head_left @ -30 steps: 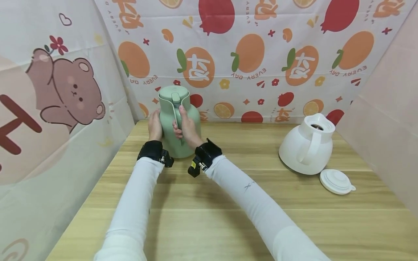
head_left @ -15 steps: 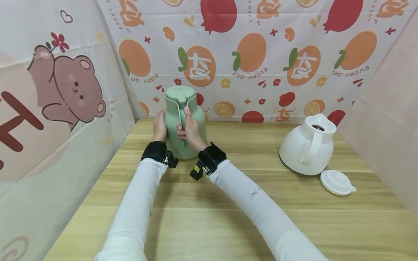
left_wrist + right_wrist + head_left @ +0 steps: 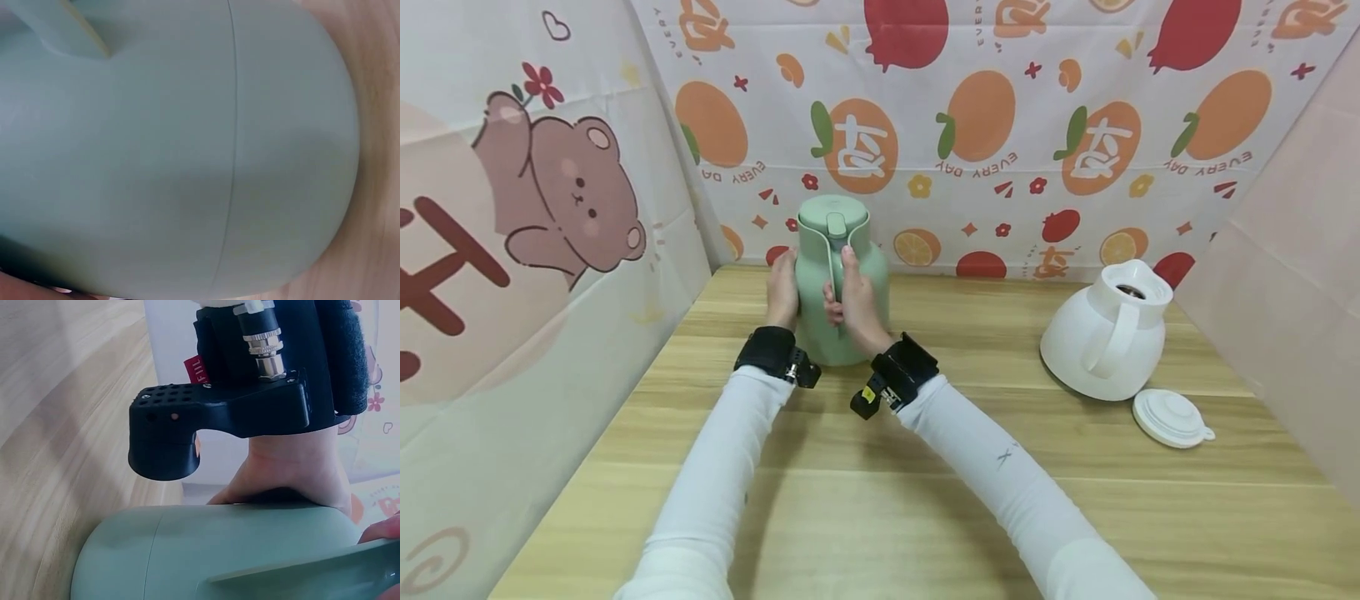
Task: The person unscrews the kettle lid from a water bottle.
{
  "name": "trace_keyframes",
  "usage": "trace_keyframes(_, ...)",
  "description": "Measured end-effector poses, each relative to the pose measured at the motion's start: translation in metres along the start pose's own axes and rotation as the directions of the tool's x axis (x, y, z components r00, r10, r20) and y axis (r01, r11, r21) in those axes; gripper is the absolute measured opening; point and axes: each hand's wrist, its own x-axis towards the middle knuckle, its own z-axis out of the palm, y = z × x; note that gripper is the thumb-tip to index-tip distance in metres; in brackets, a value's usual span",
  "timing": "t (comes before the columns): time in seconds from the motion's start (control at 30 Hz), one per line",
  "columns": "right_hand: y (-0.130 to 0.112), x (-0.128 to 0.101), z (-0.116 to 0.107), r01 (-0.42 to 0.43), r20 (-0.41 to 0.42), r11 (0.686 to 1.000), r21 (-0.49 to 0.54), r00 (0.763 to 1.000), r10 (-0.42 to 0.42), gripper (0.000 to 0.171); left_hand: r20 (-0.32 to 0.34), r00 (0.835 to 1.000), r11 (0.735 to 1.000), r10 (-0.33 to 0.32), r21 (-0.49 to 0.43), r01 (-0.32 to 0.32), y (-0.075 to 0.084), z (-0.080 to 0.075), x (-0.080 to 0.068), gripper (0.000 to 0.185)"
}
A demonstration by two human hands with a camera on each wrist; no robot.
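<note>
- Head view: a pale green, round-bellied plastic thermos jug (image 3: 842, 283) stands upright on the light wooden counter (image 3: 880, 500), close to the fruit-printed cloth backdrop (image 3: 1000, 133) at the rear left. The left hand (image 3: 783, 290) lies against the jug's left flank with fingers laid along the wall, touching rather than clasping. The right hand (image 3: 852, 302) has its fingers curled round the jug's slim upright handle (image 3: 834, 267). Judging from this, the handle grip should carry the jug while the flat left palm only steadies it, so the body stays vertical and the closed green lid (image 3: 835, 218) stays level.
- Head view, right side: a white plastic jug (image 3: 1105, 333) stands open, well apart from the green one, with its round white lid (image 3: 1172, 417) lying just beside it on the counter.
- Left wrist view: the green jug wall (image 3: 187, 156) fills the picture, its base by the wood; the left hand itself hardly shows.
- Right wrist view: the left hand (image 3: 294, 475) is seen beyond the jug's belly (image 3: 219, 550), pressed to the far side; a black wrist mount (image 3: 219, 419) blocks much of the view. The pressure is best kept light, so the jug does not slide.
</note>
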Motion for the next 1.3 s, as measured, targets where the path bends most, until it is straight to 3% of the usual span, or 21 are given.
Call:
trace_keyframes(0.13, -0.009, -0.01, -0.003, -0.003, -0.002, 1.0, 0.001, 1.0, 0.003, 0.06, 0.023, 1.0, 1.0, 0.005, -0.016, -0.004, 0.002, 0.003, -0.007, 0.048)
trace_keyframes(0.4, 0.011, -0.006, -0.015, 0.006, -0.04, 1.0, 0.028, 0.999, -0.005, 0.063, 0.054, 0.998, 1.0, -0.015, -0.014, 0.016, 0.005, 0.011, -0.019, 0.052)
trace_keyframes(0.57, 0.012, -0.012, -0.019, 0.047, -0.06, 0.999, 0.021, 0.997, -0.046, 0.063, 0.063, 0.998, 1.0, -0.014, -0.001, 0.014, 0.006, 0.015, -0.026, 0.05)
trace_keyframes(0.97, 0.009, -0.028, -0.03, 0.032, -0.074, 0.999, 0.026, 0.997, -0.03, 0.064, 0.102, 0.995, 1.0, -0.016, -0.017, 0.018, 0.006, 0.026, -0.043, 0.049)
trace_keyframes(1.3, 0.005, -0.041, -0.039, 0.059, -0.066, 0.998, 0.023, 0.996, -0.057, 0.064, 0.104, 0.994, 0.999, 0.022, -0.027, -0.019, 0.007, 0.035, -0.055, 0.042)
